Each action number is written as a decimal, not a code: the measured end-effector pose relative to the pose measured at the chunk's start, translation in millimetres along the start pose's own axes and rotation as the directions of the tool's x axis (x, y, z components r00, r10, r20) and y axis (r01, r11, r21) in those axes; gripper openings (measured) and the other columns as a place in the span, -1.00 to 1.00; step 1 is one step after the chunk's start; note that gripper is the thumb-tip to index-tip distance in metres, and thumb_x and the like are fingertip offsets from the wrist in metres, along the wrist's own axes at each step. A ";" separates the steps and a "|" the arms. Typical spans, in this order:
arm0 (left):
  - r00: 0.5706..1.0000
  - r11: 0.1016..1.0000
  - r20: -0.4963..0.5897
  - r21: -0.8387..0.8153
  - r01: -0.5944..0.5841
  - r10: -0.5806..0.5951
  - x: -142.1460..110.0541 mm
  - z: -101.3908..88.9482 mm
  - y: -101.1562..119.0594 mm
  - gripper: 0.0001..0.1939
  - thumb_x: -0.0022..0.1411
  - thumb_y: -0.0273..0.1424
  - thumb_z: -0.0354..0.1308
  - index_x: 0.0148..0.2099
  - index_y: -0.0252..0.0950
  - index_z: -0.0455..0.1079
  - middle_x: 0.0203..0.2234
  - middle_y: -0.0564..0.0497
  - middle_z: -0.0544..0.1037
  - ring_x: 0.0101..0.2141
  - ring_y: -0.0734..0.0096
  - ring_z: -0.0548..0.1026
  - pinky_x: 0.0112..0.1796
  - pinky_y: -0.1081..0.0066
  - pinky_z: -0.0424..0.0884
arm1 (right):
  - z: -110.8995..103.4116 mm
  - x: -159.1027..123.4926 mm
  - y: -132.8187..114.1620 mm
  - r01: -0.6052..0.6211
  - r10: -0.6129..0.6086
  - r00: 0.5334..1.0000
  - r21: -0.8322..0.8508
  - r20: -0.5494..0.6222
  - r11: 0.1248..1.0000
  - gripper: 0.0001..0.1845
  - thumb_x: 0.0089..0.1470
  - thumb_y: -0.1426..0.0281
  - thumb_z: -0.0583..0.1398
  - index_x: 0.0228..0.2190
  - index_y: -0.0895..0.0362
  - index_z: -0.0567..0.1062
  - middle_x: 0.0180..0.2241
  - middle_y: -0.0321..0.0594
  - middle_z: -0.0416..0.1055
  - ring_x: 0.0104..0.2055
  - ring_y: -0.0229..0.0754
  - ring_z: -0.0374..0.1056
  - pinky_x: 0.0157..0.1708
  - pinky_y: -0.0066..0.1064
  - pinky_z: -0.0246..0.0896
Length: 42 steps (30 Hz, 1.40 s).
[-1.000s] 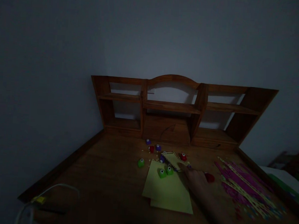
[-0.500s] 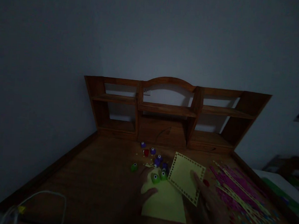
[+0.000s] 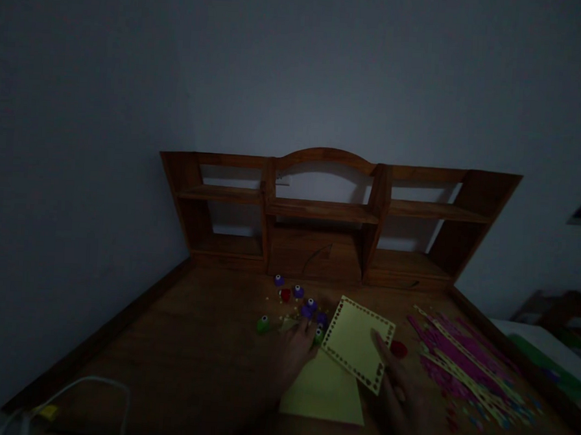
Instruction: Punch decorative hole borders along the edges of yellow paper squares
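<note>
My right hand (image 3: 401, 389) holds a square yellow card (image 3: 357, 341) with a border of small punched shapes. Its index finger lies on the card's face; the thumb's grip is hard to see. Beneath and to the left is a plain yellow sheet (image 3: 327, 391) on the wooden desk. My left hand (image 3: 296, 347) reaches over the sheet's far end with its fingers bent down and together, and what they hold is hidden. Right by those fingertips are a purple eyed piece (image 3: 309, 305) and a green eyed piece (image 3: 319, 336).
More eyed pieces lie beyond, including a green one (image 3: 263, 324) and a red one (image 3: 285, 296). Pink and yellow strips (image 3: 463, 356) cover the desk's right side, near a red piece (image 3: 399, 349). A wooden shelf (image 3: 324, 211) stands behind. A white cord (image 3: 92, 380) lies front left.
My left hand has moved up and right over the sheet, covering a green eyed piece that showed before. The card in my right hand has barely shifted.
</note>
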<state>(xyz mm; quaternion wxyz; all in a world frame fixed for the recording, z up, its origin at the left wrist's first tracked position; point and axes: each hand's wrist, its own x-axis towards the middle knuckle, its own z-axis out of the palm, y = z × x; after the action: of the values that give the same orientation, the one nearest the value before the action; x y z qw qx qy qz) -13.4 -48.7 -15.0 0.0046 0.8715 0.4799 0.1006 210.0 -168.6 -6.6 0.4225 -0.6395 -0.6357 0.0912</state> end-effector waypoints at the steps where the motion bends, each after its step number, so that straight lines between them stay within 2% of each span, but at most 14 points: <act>1: 1.000 1.000 0.002 0.026 -0.005 0.005 2.2 0.3 -2.9 -0.63 0.26 -0.36 0.06 0.12 -0.25 0.31 0.05 -0.18 0.40 -0.20 0.16 0.53 -0.20 0.22 0.46 | 2.8 -0.5 -1.4 -0.014 0.013 1.000 0.044 0.023 0.999 -0.46 0.25 0.24 -0.03 0.24 -0.03 0.22 -0.02 -0.09 0.48 0.04 0.04 0.40 0.00 -0.11 0.34; 4: 0.999 0.996 -0.032 0.090 0.025 -0.022 7.9 -0.4 -16.2 -0.67 0.29 -0.37 0.05 0.09 -0.24 0.33 0.06 -0.18 0.38 -0.17 0.15 0.52 -0.20 0.23 0.47 | 14.0 -3.5 -0.5 -0.039 0.021 0.994 0.162 0.109 0.986 -0.44 0.23 0.23 0.00 0.24 0.03 0.22 0.13 -0.09 0.36 0.16 0.01 0.29 0.11 -0.10 0.24; 8: 0.990 0.983 -0.119 0.157 0.096 -0.077 13.0 -4.7 -34.5 -0.66 0.31 -0.41 0.04 0.12 -0.23 0.31 0.06 -0.19 0.36 -0.06 0.13 0.46 -0.22 0.27 0.48 | 25.4 -6.6 2.4 -0.064 0.022 0.980 0.207 0.200 0.976 -0.41 0.20 0.24 0.02 0.25 0.04 0.20 0.16 -0.11 0.32 0.18 -0.02 0.28 0.15 -0.09 0.19; 11: 0.974 0.983 -0.222 0.168 0.073 -0.034 9.3 -10.5 -39.3 -0.68 0.31 -0.46 0.04 0.10 -0.24 0.31 0.06 -0.17 0.35 0.02 0.13 0.38 -0.14 0.24 0.46 | 26.3 -6.5 0.3 -0.085 0.034 0.973 0.214 0.230 0.973 -0.40 0.18 0.27 0.03 0.25 0.04 0.20 0.17 -0.10 0.31 0.17 -0.03 0.29 0.13 -0.11 0.22; 13: 0.963 0.989 -0.262 0.146 -0.033 0.070 2.3 -15.1 -35.5 -0.66 0.30 -0.49 0.03 0.12 -0.25 0.29 0.03 -0.15 0.37 0.04 0.16 0.35 -0.02 0.19 0.39 | 23.9 -6.3 -1.5 -0.083 0.031 0.972 0.215 0.232 0.973 -0.41 0.17 0.30 0.04 0.23 0.05 0.23 0.17 -0.10 0.31 0.18 -0.04 0.28 0.13 -0.12 0.22; 16: 0.952 0.982 -0.241 0.057 -0.182 0.190 -8.2 -21.3 -22.2 -0.57 0.27 -0.43 0.11 0.18 -0.19 0.23 0.05 -0.10 0.35 0.07 0.18 0.32 0.06 0.15 0.31 | 19.0 -7.8 -1.6 -0.057 0.009 0.973 0.201 0.231 0.978 -0.41 0.15 0.33 0.05 0.22 0.06 0.26 0.16 -0.10 0.32 0.19 -0.03 0.26 0.15 -0.11 0.20; 21: 0.925 0.955 -0.240 0.090 -0.282 0.295 0.8 -25.6 -3.6 -0.46 0.22 -0.42 0.17 0.23 -0.23 0.15 0.13 -0.14 0.30 0.16 0.11 0.23 0.18 0.07 0.11 | 16.5 -15.9 2.8 -0.080 0.043 0.974 0.160 0.223 0.984 -0.41 0.13 0.35 0.05 0.21 0.03 0.28 0.13 -0.12 0.36 0.15 0.00 0.31 0.11 -0.08 0.25; 23: 0.919 0.950 -0.241 0.114 -0.292 0.312 13.4 -25.3 -2.5 -0.49 0.25 -0.43 0.13 0.23 -0.25 0.15 0.14 -0.16 0.29 0.18 0.13 0.22 0.20 0.05 0.07 | 17.6 -19.2 3.9 -0.087 0.054 0.975 0.147 0.217 0.985 -0.40 0.12 0.36 0.05 0.21 0.03 0.27 0.13 -0.14 0.36 0.15 -0.02 0.31 0.12 -0.10 0.24; 26: 0.918 0.947 -0.256 0.191 -0.259 0.303 30.3 -25.0 -4.9 -0.52 0.30 -0.57 -0.03 0.24 -0.26 0.14 0.16 -0.16 0.28 0.20 0.17 0.20 0.22 0.02 0.03 | 18.8 -22.5 5.8 -0.093 0.061 0.973 0.138 0.222 0.986 -0.38 0.10 0.37 0.05 0.22 0.04 0.26 0.15 -0.15 0.34 0.17 -0.04 0.29 0.12 -0.13 0.24; 29: 0.915 0.953 -0.291 0.197 -0.229 0.280 31.3 -27.1 -7.7 -0.50 0.28 -0.64 -0.05 0.24 -0.28 0.17 0.16 -0.17 0.28 0.22 0.15 0.18 0.22 0.01 0.03 | 18.0 -23.0 9.4 -0.088 0.051 0.961 0.126 0.271 0.988 -0.37 0.09 0.40 0.06 0.22 0.02 0.26 0.17 -0.17 0.32 0.18 -0.06 0.27 0.14 -0.14 0.22; 32: 0.918 0.969 -0.310 0.050 -0.243 0.246 7.8 -31.0 -10.2 -0.58 0.27 -0.54 0.06 0.17 -0.26 0.27 0.15 -0.16 0.30 0.21 0.13 0.19 0.21 0.04 0.11 | 17.1 -19.2 10.7 -0.001 -0.029 0.942 0.089 0.335 0.996 -0.36 0.07 0.45 0.07 0.21 -0.03 0.27 0.19 -0.18 0.29 0.22 -0.05 0.21 0.19 -0.10 0.13; 36: 0.936 0.911 -0.218 -0.251 -0.328 0.277 -48.1 -30.5 -18.1 -0.55 0.20 -0.25 0.23 0.13 -0.16 0.32 0.13 -0.08 0.36 0.15 0.17 0.26 0.12 0.10 0.28 | 20.3 -7.6 1.8 0.089 -0.105 0.916 0.058 0.387 0.994 -0.37 0.08 0.49 0.05 0.20 -0.03 0.29 0.22 -0.16 0.24 0.29 -0.06 0.09 0.22 -0.06 0.06; 39: 0.960 0.898 -0.142 -0.343 -0.275 0.240 -81.9 -24.0 -23.4 -0.47 0.17 -0.27 0.26 0.18 -0.12 0.28 0.15 -0.04 0.35 0.16 0.22 0.26 0.13 0.15 0.29 | 26.2 2.0 -6.7 0.081 -0.112 0.897 0.092 0.427 0.993 -0.41 0.13 0.49 0.03 0.19 -0.03 0.30 0.24 -0.17 0.21 0.32 -0.07 0.02 0.24 -0.05 0.01; 42: 0.978 0.902 -0.064 -0.378 -0.209 0.200 -94.3 -18.9 -21.4 -0.46 0.16 -0.27 0.27 0.18 -0.14 0.27 0.13 -0.01 0.37 0.12 0.27 0.31 0.10 0.24 0.33 | 32.3 9.1 -9.6 0.073 -0.117 0.880 0.113 0.460 0.991 -0.47 0.17 0.42 0.06 0.17 -0.03 0.33 0.24 -0.15 0.21 0.32 -0.03 0.01 0.24 0.00 -0.01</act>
<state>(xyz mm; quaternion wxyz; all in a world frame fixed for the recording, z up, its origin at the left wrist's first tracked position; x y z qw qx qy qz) -83.7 -117.8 -14.8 0.1581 0.8980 0.3571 0.2026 183.5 -148.4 -16.7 0.2910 -0.5468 -0.7441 0.2502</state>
